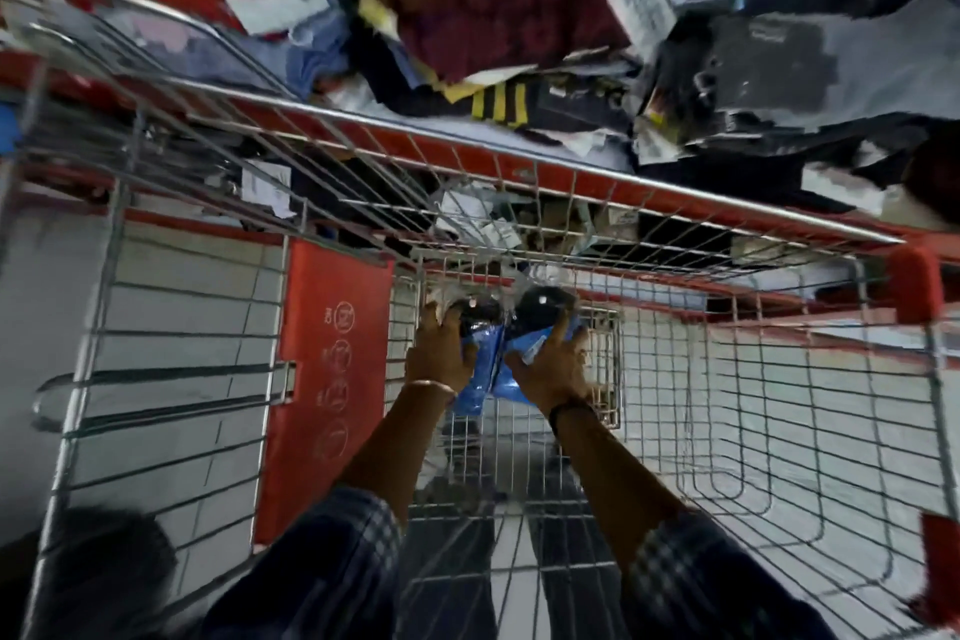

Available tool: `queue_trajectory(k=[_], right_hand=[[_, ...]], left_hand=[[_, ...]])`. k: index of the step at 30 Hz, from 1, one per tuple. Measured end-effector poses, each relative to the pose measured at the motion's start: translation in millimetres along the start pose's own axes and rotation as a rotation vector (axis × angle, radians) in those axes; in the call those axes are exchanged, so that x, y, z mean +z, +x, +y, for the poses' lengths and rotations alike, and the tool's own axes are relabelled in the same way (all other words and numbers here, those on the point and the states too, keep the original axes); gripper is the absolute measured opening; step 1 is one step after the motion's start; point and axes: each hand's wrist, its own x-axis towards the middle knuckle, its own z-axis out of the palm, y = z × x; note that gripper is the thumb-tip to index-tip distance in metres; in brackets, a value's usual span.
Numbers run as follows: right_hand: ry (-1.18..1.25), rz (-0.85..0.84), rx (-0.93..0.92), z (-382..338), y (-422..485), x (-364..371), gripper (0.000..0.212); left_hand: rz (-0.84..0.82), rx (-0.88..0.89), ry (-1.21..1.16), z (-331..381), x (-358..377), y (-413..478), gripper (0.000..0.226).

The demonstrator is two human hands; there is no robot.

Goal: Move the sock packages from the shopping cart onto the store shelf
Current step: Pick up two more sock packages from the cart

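Upright, sock packages [491, 353] (blue ends down)

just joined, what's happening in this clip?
A person is leaning over a wire shopping cart with both arms reaching deep inside. The left hand and right hand are each closed on blue sock packages near the far end of the basket. The shelf beyond the cart's rim is already piled with mixed clothing and packets. The packages are still inside the cart, not yet lifted over to the shelf.
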Motion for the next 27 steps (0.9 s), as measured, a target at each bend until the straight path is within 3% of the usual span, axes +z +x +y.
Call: queue_trajectory(k=[7, 13, 16, 21, 27], right_hand=[[-0.077, 0.030, 0.056, 8.3, 6.6, 7.6, 0.116], [-0.253, 0.039, 0.007, 32.8, -3.0, -21.1, 0.114], [-0.252, 0.054, 0.012, 47.4, -13.2, -24.4, 0.110], [-0.320, 0.216, -0.021, 31.1, -2.0, -20.8, 0.108], [-0.438, 0.074, 0.086, 7.1, 18.7, -17.4, 0.104]], left_hand=[[-0.002, 0.009, -0.015, -4.3, 16.8, 3.5, 0.063], [0.006, -0.028, 0.004, -1.3, 17.0, 1.0, 0.067], [0.013, -0.073, 0.037, 6.0, 18.2, 2.9, 0.081], [-0.015, -0.129, 0.041, 15.3, 20.5, 10.4, 0.103], [-0.079, -0.126, 0.071, 17.6, 18.4, 24.0, 0.095]])
